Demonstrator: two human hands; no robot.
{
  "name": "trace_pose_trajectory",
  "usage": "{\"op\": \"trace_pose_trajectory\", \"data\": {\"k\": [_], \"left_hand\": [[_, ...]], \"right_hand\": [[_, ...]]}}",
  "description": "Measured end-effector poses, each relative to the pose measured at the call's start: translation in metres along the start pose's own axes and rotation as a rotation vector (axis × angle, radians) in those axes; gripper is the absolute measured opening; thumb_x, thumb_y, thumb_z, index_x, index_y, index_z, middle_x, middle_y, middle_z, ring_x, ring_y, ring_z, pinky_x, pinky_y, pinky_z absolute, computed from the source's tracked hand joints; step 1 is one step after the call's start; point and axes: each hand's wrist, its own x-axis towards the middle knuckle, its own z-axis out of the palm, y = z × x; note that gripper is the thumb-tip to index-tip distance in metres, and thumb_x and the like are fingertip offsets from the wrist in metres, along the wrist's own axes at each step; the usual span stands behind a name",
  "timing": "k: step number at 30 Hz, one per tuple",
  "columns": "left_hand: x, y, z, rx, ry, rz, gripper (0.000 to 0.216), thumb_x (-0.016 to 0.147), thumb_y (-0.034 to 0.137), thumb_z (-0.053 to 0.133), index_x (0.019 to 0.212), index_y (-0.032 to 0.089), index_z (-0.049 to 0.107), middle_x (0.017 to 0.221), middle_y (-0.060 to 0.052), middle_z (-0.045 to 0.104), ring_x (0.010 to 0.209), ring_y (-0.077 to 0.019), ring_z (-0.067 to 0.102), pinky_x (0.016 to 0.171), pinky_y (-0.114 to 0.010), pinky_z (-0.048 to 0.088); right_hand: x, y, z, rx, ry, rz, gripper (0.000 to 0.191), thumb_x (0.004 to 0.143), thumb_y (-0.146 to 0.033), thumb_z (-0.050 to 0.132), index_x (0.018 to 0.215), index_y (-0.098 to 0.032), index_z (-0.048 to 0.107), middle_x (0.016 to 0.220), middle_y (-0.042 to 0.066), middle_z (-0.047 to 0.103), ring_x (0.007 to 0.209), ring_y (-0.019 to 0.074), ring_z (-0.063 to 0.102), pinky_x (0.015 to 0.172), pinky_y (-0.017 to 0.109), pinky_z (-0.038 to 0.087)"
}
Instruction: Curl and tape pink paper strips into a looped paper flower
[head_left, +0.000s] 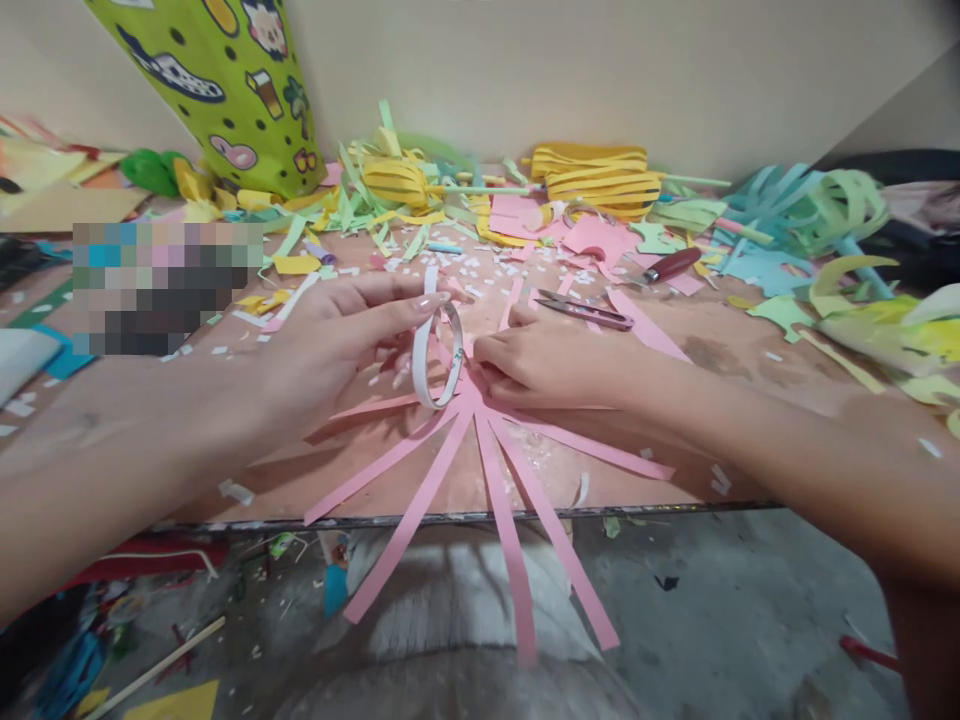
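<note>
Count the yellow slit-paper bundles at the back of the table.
2. One yellow bundle lies back left of centre, near the green patterned bag; the other lies back right of centre. More may be buried under the scraps.

scissors (585, 311) behind right hand (541, 366), strips (501, 470) on table (739, 372)

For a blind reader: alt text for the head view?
The left hand holds a white ring over fanned pink paper strips, which the right hand presses onto a littered table. Snips lie behind.
</note>
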Motion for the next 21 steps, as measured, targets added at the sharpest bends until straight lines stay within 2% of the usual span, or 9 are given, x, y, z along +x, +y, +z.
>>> {"op": "trace_pose_trajectory", "data": {"k": [5, 8, 10, 12, 14, 16, 18, 19, 21], "left_hand": [[0.0, -0.002, -0.003, -0.015, 0.002, -0.011, 0.007, 0.087, 0.015, 0.07, 0.088, 0.017, 0.077, 0.072, 0.001, 0.07, 0.054, -0.0073, 0.064, 0.049, -0.013, 0.052], [-0.001, -0.005, -0.006, 0.009, -0.045, 0.004, 0.008, 0.09, 0.018, 0.071, 0.095, 0.016, 0.077, 0.077, -0.002, 0.072, 0.057, -0.0092, 0.067, 0.05, -0.015, 0.055], [-0.001, -0.007, -0.006, 0.007, -0.074, -0.018, 0.012, 0.092, 0.02, 0.068, 0.099, 0.016, 0.076, 0.077, -0.003, 0.072, 0.055, -0.0119, 0.068, 0.046, -0.019, 0.055], [-0.001, -0.008, -0.006, 0.004, -0.061, -0.046, 0.014, 0.091, 0.02, 0.067, 0.101, 0.015, 0.075, 0.075, -0.003, 0.071, 0.052, -0.0135, 0.067, 0.041, -0.021, 0.053], [-0.001, -0.009, -0.006, 0.012, -0.033, -0.062, 0.013, 0.089, 0.019, 0.067, 0.1, 0.014, 0.074, 0.071, -0.003, 0.07, 0.049, -0.0134, 0.065, 0.039, -0.02, 0.049], [-0.001, -0.01, -0.006, 0.027, -0.021, -0.063, 0.011, 0.088, 0.02, 0.069, 0.097, 0.015, 0.074, 0.07, -0.002, 0.069, 0.048, -0.0127, 0.064, 0.039, -0.02, 0.047], [0.0, -0.01, -0.007, 0.044, -0.027, -0.068, 0.013, 0.088, 0.022, 0.07, 0.098, 0.015, 0.073, 0.072, -0.001, 0.07, 0.049, -0.0123, 0.065, 0.04, -0.02, 0.047], [0.0, -0.011, -0.007, 0.052, -0.023, -0.069, 0.014, 0.087, 0.022, 0.07, 0.098, 0.015, 0.073, 0.072, -0.001, 0.07, 0.049, -0.0116, 0.065, 0.041, -0.02, 0.047], [0.0, -0.011, -0.006, 0.061, -0.011, -0.064, 0.015, 0.087, 0.023, 0.071, 0.098, 0.014, 0.073, 0.072, 0.0, 0.069, 0.048, -0.0097, 0.062, 0.042, -0.019, 0.046]], "right_hand": [[-0.001, 0.021, -0.009, 0.168, -0.015, 0.082, 0.022, 0.098, -0.027, 0.043, 0.093, -0.018, 0.062, 0.078, 0.005, 0.064, 0.07, 0.017, 0.045, 0.074, 0.033, 0.031], [-0.002, 0.051, -0.03, 0.115, 0.141, 0.269, 0.017, 0.094, -0.02, 0.044, 0.085, -0.018, 0.059, 0.07, 0.001, 0.055, 0.064, 0.0133, 0.04, 0.072, 0.032, 0.03], [-0.004, 0.078, -0.045, 0.088, 0.299, 0.427, 0.024, 0.097, -0.022, 0.038, 0.082, -0.017, 0.056, 0.072, 0.001, 0.053, 0.064, 0.0109, 0.035, 0.069, 0.033, 0.026], [-0.006, 0.106, -0.052, 0.034, 0.404, 0.494, 0.036, 0.103, -0.032, 0.03, 0.081, -0.017, 0.054, 0.075, 0.002, 0.052, 0.064, 0.0095, 0.03, 0.068, 0.035, 0.025], [-0.006, 0.132, -0.047, -0.042, 0.481, 0.56, 0.041, 0.104, -0.033, 0.027, 0.084, -0.015, 0.058, 0.08, 0.005, 0.058, 0.066, 0.01, 0.034, 0.07, 0.034, 0.027], [-0.004, 0.15, -0.034, -0.074, 0.404, 0.549, 0.026, 0.099, -0.018, 0.037, 0.104, -0.01, 0.061, 0.104, 0.013, 0.067, 0.078, 0.0129, 0.049, 0.076, 0.032, 0.033], [-0.002, 0.158, -0.02, -0.07, 0.361, 0.508, 0.047, 0.086, -0.004, 0.044, 0.132, -0.012, 0.054, 0.135, 0.017, 0.061, 0.101, 0.0181, 0.058, 0.086, 0.034, 0.037], [-0.001, 0.159, -0.014, -0.075, 0.339, 0.488, 0.052, 0.082, 0.0, 0.042, 0.129, -0.015, 0.058, 0.13, 0.014, 0.066, 0.105, 0.0206, 0.061, 0.092, 0.037, 0.037], [-0.002, 0.157, -0.008, -0.089, 0.346, 0.484, 0.044, 0.079, -0.002, 0.042, 0.11, -0.018, 0.068, 0.108, 0.01, 0.074, 0.1, 0.0239, 0.065, 0.098, 0.042, 0.038]]}}
